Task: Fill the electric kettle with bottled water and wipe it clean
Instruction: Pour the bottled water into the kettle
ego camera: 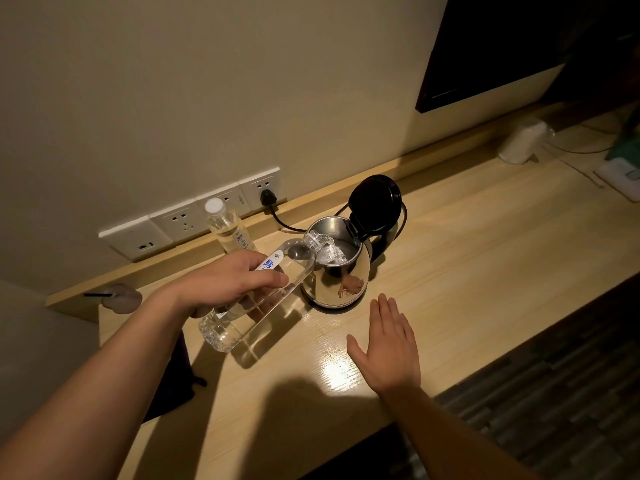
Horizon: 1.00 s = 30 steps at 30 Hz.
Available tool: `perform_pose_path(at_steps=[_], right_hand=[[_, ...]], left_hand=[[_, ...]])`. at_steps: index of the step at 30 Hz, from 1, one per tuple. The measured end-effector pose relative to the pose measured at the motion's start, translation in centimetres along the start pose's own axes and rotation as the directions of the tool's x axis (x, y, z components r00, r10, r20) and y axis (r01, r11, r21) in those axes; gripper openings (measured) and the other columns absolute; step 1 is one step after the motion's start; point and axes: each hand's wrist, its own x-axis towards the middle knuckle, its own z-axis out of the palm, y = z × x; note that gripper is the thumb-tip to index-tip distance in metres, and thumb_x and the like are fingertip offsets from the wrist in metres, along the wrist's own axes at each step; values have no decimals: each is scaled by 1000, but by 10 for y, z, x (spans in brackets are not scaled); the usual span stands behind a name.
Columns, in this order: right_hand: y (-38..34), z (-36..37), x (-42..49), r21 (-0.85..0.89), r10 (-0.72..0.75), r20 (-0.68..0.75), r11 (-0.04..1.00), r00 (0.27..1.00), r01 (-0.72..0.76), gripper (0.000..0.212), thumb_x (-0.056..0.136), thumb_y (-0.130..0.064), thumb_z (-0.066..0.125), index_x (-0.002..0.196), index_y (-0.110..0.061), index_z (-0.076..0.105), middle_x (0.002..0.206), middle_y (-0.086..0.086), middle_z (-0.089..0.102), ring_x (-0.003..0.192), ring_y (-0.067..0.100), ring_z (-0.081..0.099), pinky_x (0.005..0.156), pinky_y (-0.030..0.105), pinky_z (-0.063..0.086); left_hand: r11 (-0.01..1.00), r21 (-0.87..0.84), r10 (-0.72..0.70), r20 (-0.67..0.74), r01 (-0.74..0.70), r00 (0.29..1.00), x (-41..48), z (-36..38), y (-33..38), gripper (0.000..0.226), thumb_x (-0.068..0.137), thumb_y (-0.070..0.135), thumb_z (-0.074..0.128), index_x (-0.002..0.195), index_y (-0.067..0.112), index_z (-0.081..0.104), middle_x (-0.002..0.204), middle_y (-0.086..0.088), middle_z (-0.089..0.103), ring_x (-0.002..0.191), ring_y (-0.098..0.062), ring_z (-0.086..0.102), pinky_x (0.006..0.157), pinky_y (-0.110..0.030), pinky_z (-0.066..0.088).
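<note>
A steel electric kettle [341,282] stands on the wooden desk [467,258] with its black lid [375,202] flipped up. My left hand [228,282] grips a clear water bottle [242,320], tipped so its open neck reaches over the kettle's rim. Water streams from the neck into the kettle. My right hand [389,344] lies flat on the desk in front of the kettle, fingers together, holding nothing. A second bottle [227,226] with a white cap stands upright behind my left hand, near the wall.
A row of wall sockets [194,216] runs above the desk's back ledge; the kettle's black cord [277,216] is plugged into the rightmost one. A white cup-like object [523,142] and a white device [620,176] sit at the far right. A dark screen [512,46] hangs on the wall.
</note>
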Motion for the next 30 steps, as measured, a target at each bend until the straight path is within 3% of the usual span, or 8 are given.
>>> perform_pose_path(at_steps=[5,10,14,18,21,24,27,30], right_hand=[[0,-1,0,-1,-2,4,1000,1000,2,88,97,-69,29,163,-13,16,173,6,9,160,21,3,129,40,11],[0,0,0,2,-4,7,1000,1000,4,88,97,-69,28,164,-13,15,173,6,8,160,20,2,129,40,11],[0,1,0,8,1,0,1000,1000,-1,88,97,-69,30,163,-12,18,173,6,10,160,21,4,129,41,12],[0,0,0,18,2,11,1000,1000,-2,88,97,-68,29,164,-13,14,173,5,6,160,19,0,129,40,8],[0,-1,0,19,4,6,1000,1000,-5,88,97,-69,29,164,-14,15,173,5,6,160,19,0,129,40,8],[0,-1,0,14,1,17,1000,1000,-2,88,97,-69,27,164,-14,11,173,4,3,160,19,-3,129,39,5],[0,-1,0,18,-1,15,1000,1000,1,88,97,-69,26,164,-14,11,173,5,3,160,19,-3,129,39,6],[0,-1,0,15,0,10,1000,1000,0,88,97,-70,26,164,-14,13,173,5,5,160,19,-1,129,40,8]], left_hand=[[1000,2,-11,-4,11,1000,-2,1,1,66,69,60,73,94,-1,70,77,-8,75,63,-17,68,60,-28,53],[999,26,-19,-3,19,1000,-4,0,2,87,56,81,76,96,4,71,86,-15,78,71,-27,72,73,-46,56],[999,38,-36,-3,36,999,-5,1,4,94,56,81,76,99,-2,69,92,-26,76,77,-47,71,78,-61,55],[997,31,-77,-18,77,997,-6,1,3,98,50,83,78,92,-5,66,78,-16,70,69,-32,62,68,-47,46],[996,13,-91,-14,91,996,-6,1,3,96,51,80,80,93,-5,66,78,-12,70,68,-30,63,68,-45,47],[996,21,-90,-23,90,996,-5,0,6,87,58,71,80,93,-7,65,77,-13,69,65,-28,62,57,-32,48],[997,22,-78,-15,78,997,-5,0,9,89,57,72,80,94,-7,65,76,-11,68,65,-26,63,57,-31,48],[996,12,-88,-5,88,996,-7,1,13,54,76,54,79,85,3,65,74,-10,66,53,-14,61,42,-18,44]])
